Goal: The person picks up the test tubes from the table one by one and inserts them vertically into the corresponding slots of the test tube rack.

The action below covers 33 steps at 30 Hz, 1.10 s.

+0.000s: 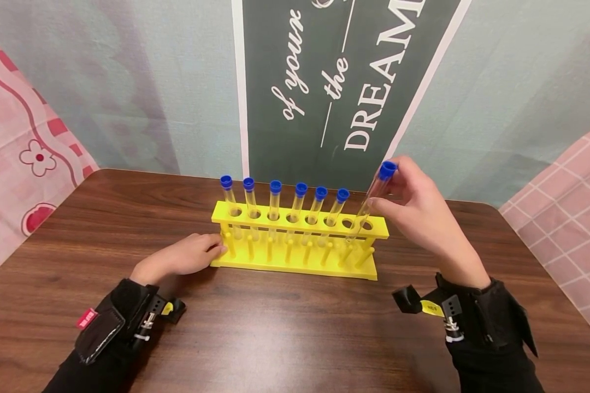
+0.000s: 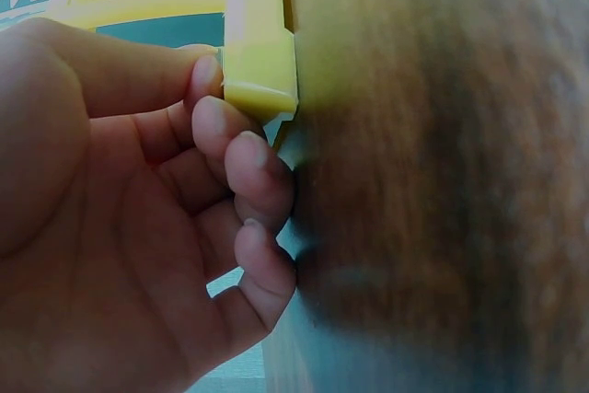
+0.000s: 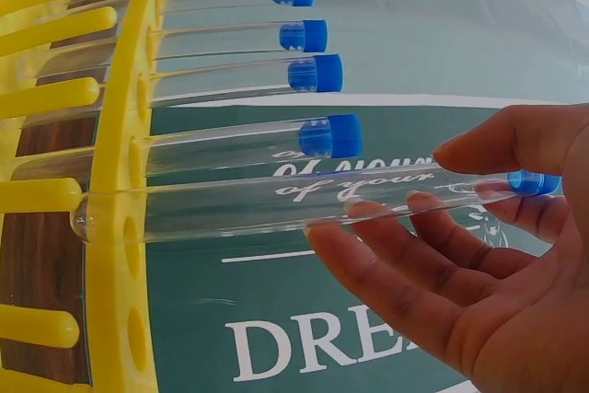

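Observation:
A yellow test tube rack [image 1: 295, 267] stands on the table, and several clear test tubes [image 1: 273, 202] with blue caps sit upright in its left holes. My left hand [image 1: 192, 255] holds the rack's left end [image 2: 262, 71], thumb and index finger against it, the other fingers curled beside. Between thumb and fingers, my right hand [image 1: 418, 210] pinches a blue-capped test tube [image 3: 230, 209] above the rack's right end. This tube leans with its cap to the right. In the right wrist view its rounded bottom overlaps the rack's top bar [image 3: 120, 154], near the two unfilled holes.
Brown wood-grain table [image 1: 275, 333] extends around the rack. Behind it hangs a pale blue-green cloth [image 1: 192, 98] with a dark lettered panel [image 1: 319, 125]. Pink patterned cloth [image 1: 24, 136] borders the left side, and pink tile-patterned cloth [image 1: 575, 218] the right.

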Each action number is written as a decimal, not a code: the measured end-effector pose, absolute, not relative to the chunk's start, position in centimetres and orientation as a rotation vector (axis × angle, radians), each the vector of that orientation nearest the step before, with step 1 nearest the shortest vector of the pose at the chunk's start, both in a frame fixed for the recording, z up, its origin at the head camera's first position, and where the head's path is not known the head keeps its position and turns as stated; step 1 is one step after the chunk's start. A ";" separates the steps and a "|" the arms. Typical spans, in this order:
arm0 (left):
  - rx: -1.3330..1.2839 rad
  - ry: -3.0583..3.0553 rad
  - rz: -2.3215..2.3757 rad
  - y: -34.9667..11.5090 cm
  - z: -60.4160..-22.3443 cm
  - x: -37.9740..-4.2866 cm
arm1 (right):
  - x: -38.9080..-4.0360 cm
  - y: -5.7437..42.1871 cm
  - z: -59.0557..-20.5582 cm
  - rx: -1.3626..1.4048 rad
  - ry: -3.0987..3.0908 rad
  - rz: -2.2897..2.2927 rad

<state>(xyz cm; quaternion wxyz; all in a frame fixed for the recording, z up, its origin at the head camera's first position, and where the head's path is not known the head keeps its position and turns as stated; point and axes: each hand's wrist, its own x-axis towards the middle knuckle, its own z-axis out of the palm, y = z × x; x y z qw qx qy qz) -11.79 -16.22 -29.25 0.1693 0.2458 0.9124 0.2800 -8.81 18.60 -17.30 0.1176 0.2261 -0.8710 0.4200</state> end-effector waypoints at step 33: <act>0.687 2.588 0.797 -16.3 -29.4 -11.9 | -9.8 18.1 -16.9 0.542 -2.539 1.225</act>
